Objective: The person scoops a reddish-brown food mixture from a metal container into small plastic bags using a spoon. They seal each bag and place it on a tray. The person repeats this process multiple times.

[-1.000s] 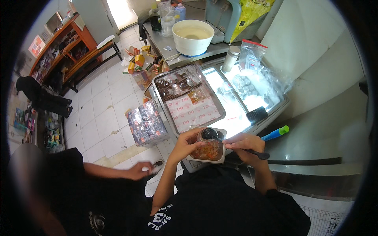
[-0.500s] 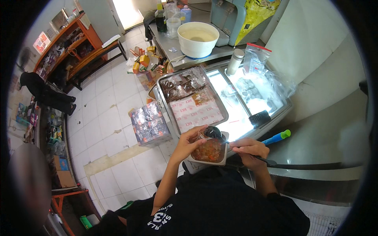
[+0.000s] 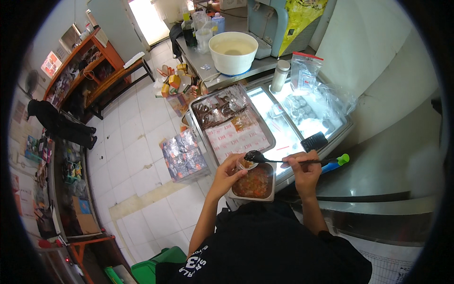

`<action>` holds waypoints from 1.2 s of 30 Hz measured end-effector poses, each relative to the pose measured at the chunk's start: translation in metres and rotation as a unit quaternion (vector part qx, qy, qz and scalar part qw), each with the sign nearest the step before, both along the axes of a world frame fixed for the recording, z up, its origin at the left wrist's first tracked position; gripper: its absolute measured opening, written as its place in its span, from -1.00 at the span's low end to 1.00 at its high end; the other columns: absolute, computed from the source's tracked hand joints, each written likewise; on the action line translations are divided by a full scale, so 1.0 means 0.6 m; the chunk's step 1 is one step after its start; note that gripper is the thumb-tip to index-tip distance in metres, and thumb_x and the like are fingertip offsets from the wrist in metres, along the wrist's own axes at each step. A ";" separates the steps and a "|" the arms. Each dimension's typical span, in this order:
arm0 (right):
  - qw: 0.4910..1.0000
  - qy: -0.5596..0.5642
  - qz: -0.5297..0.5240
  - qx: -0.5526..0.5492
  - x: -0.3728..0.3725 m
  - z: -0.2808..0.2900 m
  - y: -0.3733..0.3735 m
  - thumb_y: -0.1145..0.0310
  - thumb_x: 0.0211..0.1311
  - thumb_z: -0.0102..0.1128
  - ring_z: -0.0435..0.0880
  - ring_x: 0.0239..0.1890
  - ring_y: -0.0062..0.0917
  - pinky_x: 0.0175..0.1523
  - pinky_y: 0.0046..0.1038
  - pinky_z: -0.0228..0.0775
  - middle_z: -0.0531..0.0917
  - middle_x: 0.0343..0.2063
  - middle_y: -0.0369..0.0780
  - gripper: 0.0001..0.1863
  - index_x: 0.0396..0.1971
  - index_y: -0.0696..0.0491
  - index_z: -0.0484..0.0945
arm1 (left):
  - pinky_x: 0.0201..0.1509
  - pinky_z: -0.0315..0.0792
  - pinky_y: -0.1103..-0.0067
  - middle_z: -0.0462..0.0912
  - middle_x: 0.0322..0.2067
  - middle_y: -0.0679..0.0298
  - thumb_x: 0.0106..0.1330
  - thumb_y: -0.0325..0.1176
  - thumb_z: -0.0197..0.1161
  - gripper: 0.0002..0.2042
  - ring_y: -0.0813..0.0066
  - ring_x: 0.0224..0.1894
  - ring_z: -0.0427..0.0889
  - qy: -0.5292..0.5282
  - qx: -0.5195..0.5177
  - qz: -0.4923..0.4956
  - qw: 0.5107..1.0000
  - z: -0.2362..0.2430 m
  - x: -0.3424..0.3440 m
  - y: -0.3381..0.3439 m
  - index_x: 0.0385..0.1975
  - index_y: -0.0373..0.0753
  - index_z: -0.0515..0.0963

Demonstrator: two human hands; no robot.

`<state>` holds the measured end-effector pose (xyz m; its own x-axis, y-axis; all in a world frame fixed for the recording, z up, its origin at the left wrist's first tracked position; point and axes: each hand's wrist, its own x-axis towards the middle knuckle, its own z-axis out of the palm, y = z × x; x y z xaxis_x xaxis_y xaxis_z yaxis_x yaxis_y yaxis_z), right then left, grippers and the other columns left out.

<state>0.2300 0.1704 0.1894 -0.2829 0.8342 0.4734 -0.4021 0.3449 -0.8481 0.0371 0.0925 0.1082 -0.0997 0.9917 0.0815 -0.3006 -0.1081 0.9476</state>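
My left hand [image 3: 228, 176] is closed around a small clear plastic cup [image 3: 245, 164], which has some orange-brown food in it. A black ladle [image 3: 254, 156] is in my right hand [image 3: 305, 171], whose fingers pinch its long handle. The ladle's bowl is just above the cup's rim; whether the two touch I cannot tell. Below both hands sits a rectangular metal pan [image 3: 274, 183] of chopped reddish relish [image 3: 253, 182] with orange and pale bits. Next to my right hand lies a blue handle [image 3: 335, 164], partly covered by the ladle's handle.
A metal tray [image 3: 197, 124] with dark packets and printed paper lies beyond the pan, beside a lit glass-topped freezer [image 3: 302, 110]. A black slotted piece [image 3: 315, 141] rests on the glass. A white tub [image 3: 233, 52] stands farther back. Wrapped boxes [image 3: 184, 155] are at left.
My right hand has risen, and the ladle's handle has swung from sloping down to nearly level. Its bowl has lifted slightly above the cup. My left hand keeps the cup over the pan.
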 end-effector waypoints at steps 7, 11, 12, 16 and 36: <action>0.986 -0.029 -0.159 -0.047 0.030 -0.029 0.015 0.57 0.15 0.02 0.51 -0.54 -0.61 -0.47 -0.64 0.41 0.54 -0.49 -0.15 -0.92 -0.41 0.12 0.32 | 0.11 0.28 0.53 0.33 -0.01 0.27 0.10 -0.52 0.24 -0.52 0.42 0.10 0.32 0.005 0.003 0.037 0.999 -0.020 -0.002 -0.005 0.07 -0.31 0.31; 0.928 -0.298 -0.108 -0.194 0.028 -0.120 0.057 0.46 0.11 0.13 0.57 -0.55 -0.63 -0.46 -0.63 0.41 0.57 -0.53 -0.23 -0.85 -0.39 0.21 0.41 | 0.07 0.35 0.53 0.31 0.02 0.22 0.07 -0.55 0.25 -0.46 0.37 0.11 0.31 -0.024 0.008 0.091 0.996 -0.032 -0.001 -0.018 0.10 -0.29 0.26; 0.902 -0.387 -0.014 -0.191 0.025 -0.145 0.055 0.41 0.12 0.14 0.59 -0.54 -0.63 -0.45 -0.62 0.42 0.57 -0.52 -0.23 -0.80 -0.33 0.21 0.43 | 0.07 0.35 0.53 0.31 0.03 0.20 0.07 -0.55 0.25 -0.44 0.37 0.12 0.30 -0.037 0.005 0.100 0.994 -0.034 0.001 -0.019 0.11 -0.29 0.23; 0.841 -0.535 -0.083 0.006 -0.022 -0.210 0.004 0.22 0.00 0.28 0.54 -0.26 -0.44 -0.12 -0.44 0.39 0.53 -0.38 -0.17 -0.53 -0.18 0.23 0.39 | 0.09 0.34 0.52 0.31 0.03 0.17 0.06 -0.55 0.26 -0.40 0.35 0.13 0.29 -0.066 0.030 0.165 0.984 -0.041 0.021 -0.023 0.13 -0.28 0.17; 0.743 -0.048 0.521 -0.418 -0.169 -0.129 -0.049 0.29 0.19 0.06 0.46 -0.11 -0.60 0.04 -0.49 0.28 0.51 -0.26 -0.32 -0.75 -0.18 0.09 0.42 | 0.05 0.27 0.59 0.60 -0.27 0.20 0.23 -0.37 0.14 -0.61 0.57 -0.15 0.51 -0.079 0.005 0.364 0.928 0.014 -0.020 -0.146 0.02 -0.30 0.26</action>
<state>0.1286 0.1413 0.1121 -0.9801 0.1303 -0.1500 -0.0061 -0.7744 -0.6327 0.0249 0.0049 0.1165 -0.7551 0.6554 0.0172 -0.2793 -0.3453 0.8960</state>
